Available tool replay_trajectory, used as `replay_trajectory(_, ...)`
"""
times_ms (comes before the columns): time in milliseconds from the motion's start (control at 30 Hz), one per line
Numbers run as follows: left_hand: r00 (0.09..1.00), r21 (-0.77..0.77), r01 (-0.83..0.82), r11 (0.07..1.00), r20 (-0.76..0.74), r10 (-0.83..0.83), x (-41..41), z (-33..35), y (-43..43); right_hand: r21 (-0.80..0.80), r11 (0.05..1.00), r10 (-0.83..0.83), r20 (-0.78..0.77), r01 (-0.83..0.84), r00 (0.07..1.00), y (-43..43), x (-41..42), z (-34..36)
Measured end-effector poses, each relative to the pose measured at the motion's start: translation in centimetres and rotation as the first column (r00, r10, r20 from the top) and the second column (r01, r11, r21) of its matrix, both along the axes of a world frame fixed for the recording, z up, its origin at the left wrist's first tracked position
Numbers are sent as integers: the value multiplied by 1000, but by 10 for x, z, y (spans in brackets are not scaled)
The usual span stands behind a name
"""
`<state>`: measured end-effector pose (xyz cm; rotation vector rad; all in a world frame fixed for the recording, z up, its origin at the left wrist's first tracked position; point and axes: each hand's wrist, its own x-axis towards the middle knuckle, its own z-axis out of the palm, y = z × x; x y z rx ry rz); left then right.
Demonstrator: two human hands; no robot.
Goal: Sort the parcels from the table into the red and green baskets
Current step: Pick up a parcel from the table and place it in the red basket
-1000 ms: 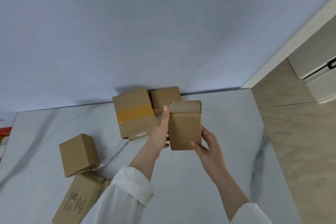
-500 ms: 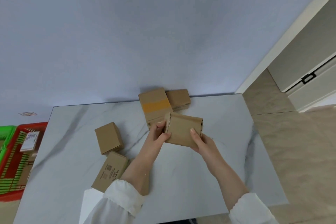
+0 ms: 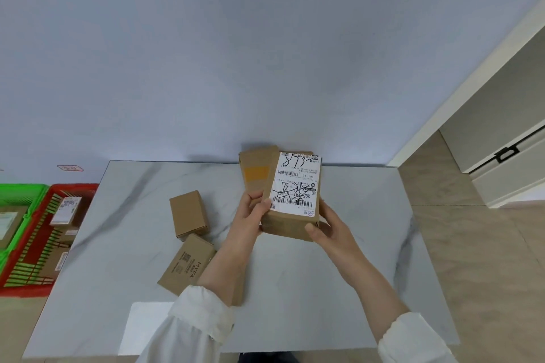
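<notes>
Head view: at mid-frame the left grip point(image 3: 250, 215) and the right grip point(image 3: 331, 230), both bare hands, curl round a labelled parcel point(image 3: 295, 186) from either side, holding it above the desk point(image 3: 295, 289). A yellow-taped box point(image 3: 255, 171) lies just behind it. At the left edge sit the red basket point(image 3: 73, 187) and the green basket point(image 3: 20, 187), both holding parcels.

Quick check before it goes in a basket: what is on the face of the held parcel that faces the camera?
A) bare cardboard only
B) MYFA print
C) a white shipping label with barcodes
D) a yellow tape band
C: the held parcel, gripped by the left hand and the right hand, shows a white label with barcodes and black handwriting.
</notes>
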<state>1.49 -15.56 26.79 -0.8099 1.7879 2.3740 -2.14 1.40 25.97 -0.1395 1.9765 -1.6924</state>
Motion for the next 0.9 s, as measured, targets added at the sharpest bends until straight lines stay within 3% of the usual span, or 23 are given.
replay_trajectory(100, 999, -40, -27, 999, -40, 25, 8, 1, -3, -112, 989, -82, 99, 93, 992, 2, 0, 10)
replay_trajectory(233, 986, -85, 91, 992, -130, -101, 19, 5, -14, -40, 976, -210, 64, 213, 976, 13, -16, 26)
replay_trajectory(400, 955, -135, 249, 959, -132, -267, 23, 10, -28, 31, 996, 73, 191, -81, 979, 24, -32, 38)
replay_trajectory(567, 963, -130, 239, 962, -97, -252, 23, 16, -28, -38, 990, 139, 281, -133, 950, 27, -25, 34)
replay_trajectory(633, 977, -151, 171, 974, -98, -187, 23, 16, -27, -49, 996, 91, 288, -80, 953, 27, -19, 28)
replay_trajectory(767, 998, -133, -28, 991, -54, 21, 28, 12, -14, -122, 975, -140, 314, 186, 939, 19, -5, 19)
replay_trajectory(900, 997, -11, -29, 1000, 75, 30, 40, 1, 7, -184, 916, -285, 328, 357, 901, 8, 14, 16)
